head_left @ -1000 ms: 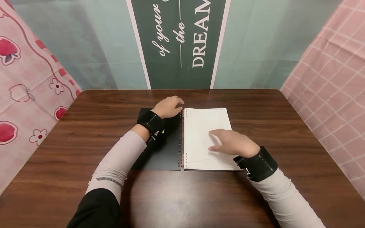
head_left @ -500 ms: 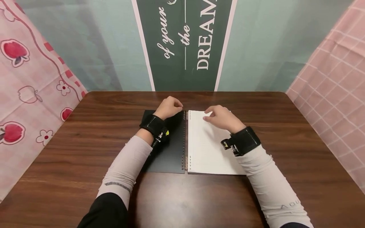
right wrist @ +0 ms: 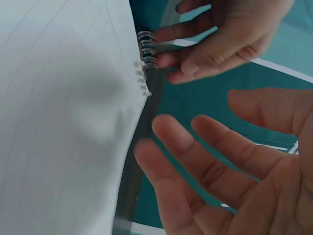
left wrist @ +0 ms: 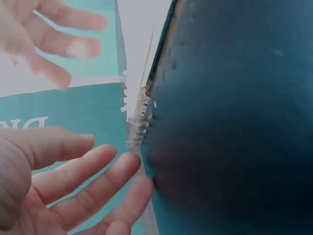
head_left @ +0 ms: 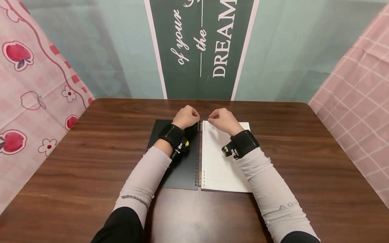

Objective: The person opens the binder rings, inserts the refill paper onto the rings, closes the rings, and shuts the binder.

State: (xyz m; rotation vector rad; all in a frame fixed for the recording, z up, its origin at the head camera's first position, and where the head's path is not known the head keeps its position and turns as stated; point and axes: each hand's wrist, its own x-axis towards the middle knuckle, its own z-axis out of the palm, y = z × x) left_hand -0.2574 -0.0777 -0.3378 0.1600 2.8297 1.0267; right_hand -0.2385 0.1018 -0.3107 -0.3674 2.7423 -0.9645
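Note:
A loose-leaf notebook lies spread on the table, its black cover (head_left: 179,177) on the left and white lined pages (head_left: 217,175) on the right. Between them runs a binder strip (head_left: 199,172); up close its small ring teeth (left wrist: 142,117) look clear. My left hand (head_left: 186,117) is at the strip's far end. In the right wrist view, the left hand's fingertips (right wrist: 161,59) meet the rings, fingers loosely bent. Over the pages' far left corner hovers my right hand (head_left: 224,120), fingers apart and gently curved. Its fingertips (right wrist: 146,152) come right beside the paper's edge.
The dark wooden table (head_left: 106,141) ends just beyond the notebook, at a green backdrop (head_left: 194,81) with white lettering. Pink patterned cloths hang at the left (head_left: 33,81) and right (head_left: 361,101). Black straps with small cameras circle both wrists.
My right hand has travelled from the middle of the pages up and left to the far corner beside the binder strip. The left hand stays at the strip's far end. The head view has shifted slightly.

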